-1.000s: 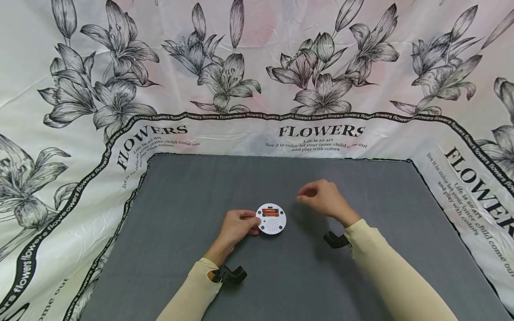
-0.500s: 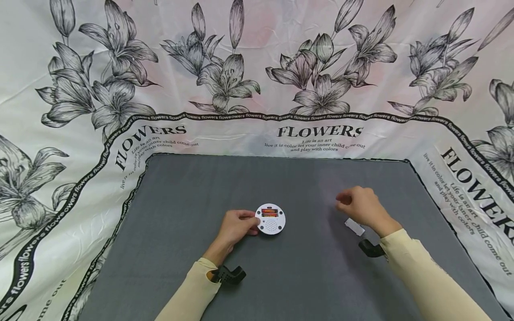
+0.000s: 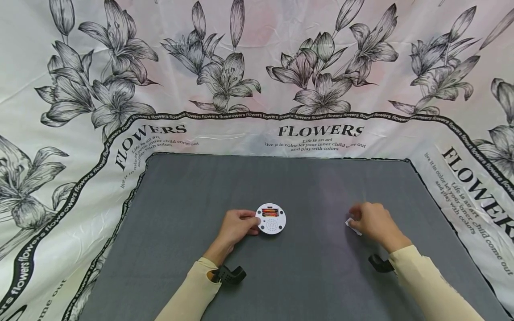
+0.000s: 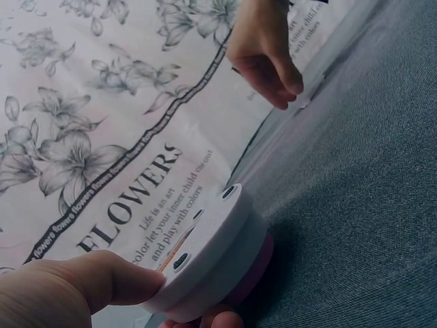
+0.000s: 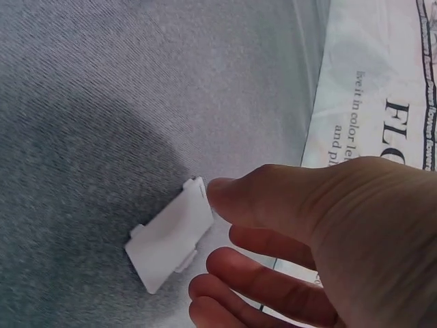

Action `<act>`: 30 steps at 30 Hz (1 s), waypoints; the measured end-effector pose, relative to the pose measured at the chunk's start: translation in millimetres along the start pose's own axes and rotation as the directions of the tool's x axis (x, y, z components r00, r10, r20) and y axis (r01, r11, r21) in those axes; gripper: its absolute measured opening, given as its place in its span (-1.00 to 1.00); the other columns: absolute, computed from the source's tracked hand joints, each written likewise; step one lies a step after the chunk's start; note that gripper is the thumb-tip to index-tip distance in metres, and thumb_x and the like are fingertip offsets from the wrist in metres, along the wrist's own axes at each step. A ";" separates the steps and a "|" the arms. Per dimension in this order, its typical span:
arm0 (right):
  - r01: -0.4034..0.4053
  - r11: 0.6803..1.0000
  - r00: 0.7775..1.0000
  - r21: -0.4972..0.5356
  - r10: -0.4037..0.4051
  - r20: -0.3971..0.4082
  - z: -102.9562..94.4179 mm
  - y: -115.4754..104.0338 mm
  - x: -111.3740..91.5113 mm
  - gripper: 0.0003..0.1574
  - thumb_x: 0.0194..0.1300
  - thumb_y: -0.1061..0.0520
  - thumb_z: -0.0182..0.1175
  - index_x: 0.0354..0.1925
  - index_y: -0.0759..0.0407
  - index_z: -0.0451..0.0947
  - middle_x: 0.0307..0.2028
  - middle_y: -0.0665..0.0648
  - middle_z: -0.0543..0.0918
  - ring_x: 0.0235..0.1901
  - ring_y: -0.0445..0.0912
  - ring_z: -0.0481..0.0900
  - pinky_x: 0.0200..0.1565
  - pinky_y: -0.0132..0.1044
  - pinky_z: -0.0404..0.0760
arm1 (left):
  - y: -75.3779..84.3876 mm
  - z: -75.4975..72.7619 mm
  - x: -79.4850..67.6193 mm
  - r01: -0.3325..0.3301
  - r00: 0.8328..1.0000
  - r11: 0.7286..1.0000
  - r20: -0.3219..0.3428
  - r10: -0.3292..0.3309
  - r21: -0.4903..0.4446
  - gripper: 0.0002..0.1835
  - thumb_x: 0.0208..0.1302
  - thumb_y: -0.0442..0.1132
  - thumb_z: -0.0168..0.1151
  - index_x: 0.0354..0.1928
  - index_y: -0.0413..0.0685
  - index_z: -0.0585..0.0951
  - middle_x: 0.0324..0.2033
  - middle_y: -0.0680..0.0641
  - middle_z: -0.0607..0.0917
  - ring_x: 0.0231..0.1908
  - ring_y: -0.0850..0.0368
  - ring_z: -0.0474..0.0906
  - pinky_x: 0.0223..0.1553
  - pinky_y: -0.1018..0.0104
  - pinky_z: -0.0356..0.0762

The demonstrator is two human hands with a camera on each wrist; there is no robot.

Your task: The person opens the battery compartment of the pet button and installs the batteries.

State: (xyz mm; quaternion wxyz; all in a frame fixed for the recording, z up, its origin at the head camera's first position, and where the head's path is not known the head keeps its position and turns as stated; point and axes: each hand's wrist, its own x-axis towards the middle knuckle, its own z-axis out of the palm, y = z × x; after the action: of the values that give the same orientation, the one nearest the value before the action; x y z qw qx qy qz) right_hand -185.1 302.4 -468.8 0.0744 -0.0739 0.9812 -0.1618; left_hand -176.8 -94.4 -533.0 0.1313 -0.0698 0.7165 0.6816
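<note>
My left hand [image 3: 234, 228] pinches the left rim of a round white battery-powered device [image 3: 273, 226], thumb on top and fingers below. The device lies with its underside up, showing orange batteries [image 3: 270, 212] in an uncovered compartment, speaker holes and dark feet. A pink lower part [image 4: 258, 270] shows in the left wrist view. To the right, my right hand [image 3: 375, 223] hovers at a small white battery cover [image 5: 171, 236] with tabs on its edges. In the right wrist view the thumb tip is right at one corner of the cover, and the fingers are loosely bent beside it.
A grey cloth [image 3: 192, 187] covers the work surface. Around it runs a white border [image 3: 233, 138] printed with flowers and lettering. A black wrist camera mount [image 3: 230, 275] sits at my left wrist, another mount [image 3: 380, 264] at my right.
My right hand has moved right, away from the device, then lowered to the battery cover, which came into sight on the cloth. My left hand keeps its hold on the device.
</note>
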 end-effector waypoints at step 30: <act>0.200 0.977 0.961 -0.078 -0.211 -0.179 1.3 -21.5 11.5 -0.79 0.21 0.28 0.53 -0.16 0.29 0.80 -0.33 0.18 0.77 -0.36 0.03 0.67 -0.31 0.07 0.71 | -1.2 -0.1 0.3 0.005 1.000 1.000 -0.008 -0.005 0.005 -0.65 0.32 -0.37 0.45 0.09 -0.43 0.73 -0.22 -0.22 0.85 -0.42 0.15 0.79 -0.29 0.29 0.86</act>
State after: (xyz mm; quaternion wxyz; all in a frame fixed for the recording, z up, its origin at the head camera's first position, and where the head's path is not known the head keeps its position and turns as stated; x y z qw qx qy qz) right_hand -193.5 280.0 -464.3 -0.0371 -0.1619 0.9752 -0.1460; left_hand -176.7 -94.5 -534.2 0.1302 -0.0738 0.7186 0.6791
